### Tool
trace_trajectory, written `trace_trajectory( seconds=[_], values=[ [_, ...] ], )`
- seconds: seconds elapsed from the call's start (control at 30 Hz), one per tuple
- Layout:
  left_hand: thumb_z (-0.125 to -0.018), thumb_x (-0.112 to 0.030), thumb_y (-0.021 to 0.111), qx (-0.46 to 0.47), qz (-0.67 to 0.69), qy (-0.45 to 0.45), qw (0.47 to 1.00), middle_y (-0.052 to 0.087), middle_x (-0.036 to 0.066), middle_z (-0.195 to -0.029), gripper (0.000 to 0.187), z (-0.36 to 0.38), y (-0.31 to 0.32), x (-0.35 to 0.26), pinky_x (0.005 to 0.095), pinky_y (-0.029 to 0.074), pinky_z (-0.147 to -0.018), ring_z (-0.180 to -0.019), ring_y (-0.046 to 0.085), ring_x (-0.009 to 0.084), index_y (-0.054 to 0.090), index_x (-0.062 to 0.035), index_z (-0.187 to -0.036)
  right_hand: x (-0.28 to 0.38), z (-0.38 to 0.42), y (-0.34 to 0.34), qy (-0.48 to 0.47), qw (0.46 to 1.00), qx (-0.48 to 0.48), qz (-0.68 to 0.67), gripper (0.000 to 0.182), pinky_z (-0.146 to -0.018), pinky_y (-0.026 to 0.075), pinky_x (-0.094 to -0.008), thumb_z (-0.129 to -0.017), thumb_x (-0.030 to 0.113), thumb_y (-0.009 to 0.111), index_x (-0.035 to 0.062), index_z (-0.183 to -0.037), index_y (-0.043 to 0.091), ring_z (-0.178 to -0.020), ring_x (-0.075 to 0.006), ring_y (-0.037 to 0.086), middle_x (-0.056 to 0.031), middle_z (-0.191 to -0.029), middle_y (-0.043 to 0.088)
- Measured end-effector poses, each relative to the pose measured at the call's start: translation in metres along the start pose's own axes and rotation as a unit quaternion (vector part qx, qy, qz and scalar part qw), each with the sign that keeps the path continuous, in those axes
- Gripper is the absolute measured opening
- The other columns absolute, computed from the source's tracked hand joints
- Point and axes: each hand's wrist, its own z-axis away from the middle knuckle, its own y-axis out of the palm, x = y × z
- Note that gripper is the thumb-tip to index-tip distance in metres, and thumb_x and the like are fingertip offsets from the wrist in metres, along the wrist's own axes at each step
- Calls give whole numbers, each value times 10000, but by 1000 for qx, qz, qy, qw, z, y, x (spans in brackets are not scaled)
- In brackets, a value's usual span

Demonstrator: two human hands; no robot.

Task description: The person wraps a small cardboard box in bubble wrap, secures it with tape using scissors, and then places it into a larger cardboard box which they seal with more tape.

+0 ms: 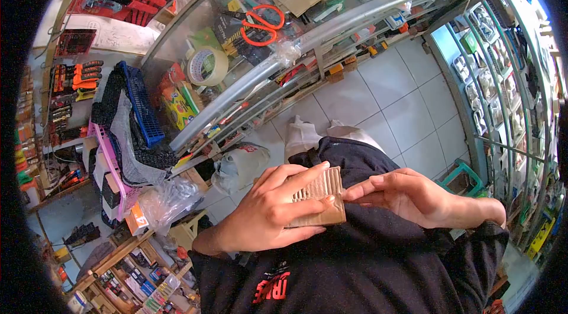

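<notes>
A small piece of brown corrugated cardboard, folded or box-like, is held in front of the black shirt. My left hand wraps round it from the left, its fingers spread across the ribbed top face. From the right, my right hand reaches to the cardboard's right edge, fingers together and fingertips touching that edge. Whether those fingertips pinch anything small cannot be made out.
A glass counter with a metal rim runs diagonally ahead, bearing orange-handled scissors and a tape roll. A blue basket stands at the left. Glass shelving lines the right, beside a tiled floor.
</notes>
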Motion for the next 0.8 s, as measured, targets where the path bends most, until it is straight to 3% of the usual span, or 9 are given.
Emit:
trace_trajectory(
  seconds=[0.47,0.8],
  values=[
    [-722,-262,914,-4,2,-17,1000,507,186,-1560,517,-1,1,-1,473,447,-1065,-1281,550,371,744,-107,-1185,10,-5,0,21,1000,4,-4,452,-1093,451,-343,-1100,333,515,-48,-1267,693,-1185,-180,644,-106,-1317,707],
    [-756,-268,877,19,-18,-38,999,476,164,-1581,687,-5,-1,-6,470,437,-1087,-1295,532,360,671,-186,-1407,8,-6,-5,37,999,-8,-17,450,-1050,434,-335,-1098,369,511,-14,-1259,687,-1189,-159,618,-114,-1341,699]
  ],
)
